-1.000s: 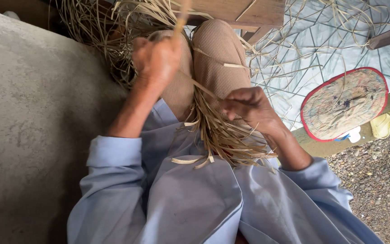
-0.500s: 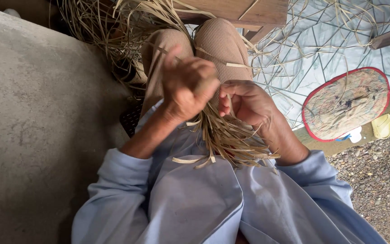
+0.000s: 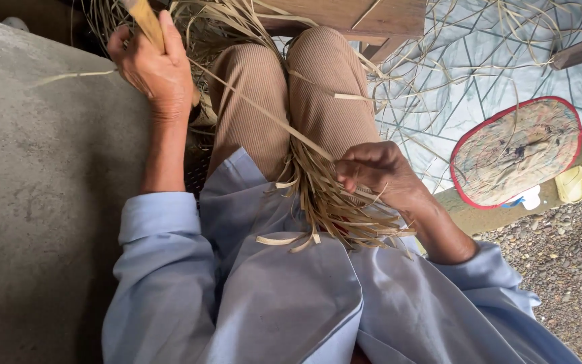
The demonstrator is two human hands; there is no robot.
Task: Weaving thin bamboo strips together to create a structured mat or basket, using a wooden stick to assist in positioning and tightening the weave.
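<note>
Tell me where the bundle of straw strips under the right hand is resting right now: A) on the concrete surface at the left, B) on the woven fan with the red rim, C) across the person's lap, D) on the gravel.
C: the right hand presses the bundle of straw strips onto the lap, over the blue shirt and tan trousers; the fan lies apart on the tiled floor.

Left hand [image 3: 153,67] raised, fingers [image 3: 128,50] closed on a flat tan stick [image 3: 144,20]. One long straw strip [image 3: 264,111] runs taut from those fingers down to the right hand [image 3: 375,175], whose fingers [image 3: 351,176] pinch a bundle of straw strips [image 3: 325,202] on the lap. Red-rimmed woven fan [image 3: 516,152] lies well right of them.
</note>
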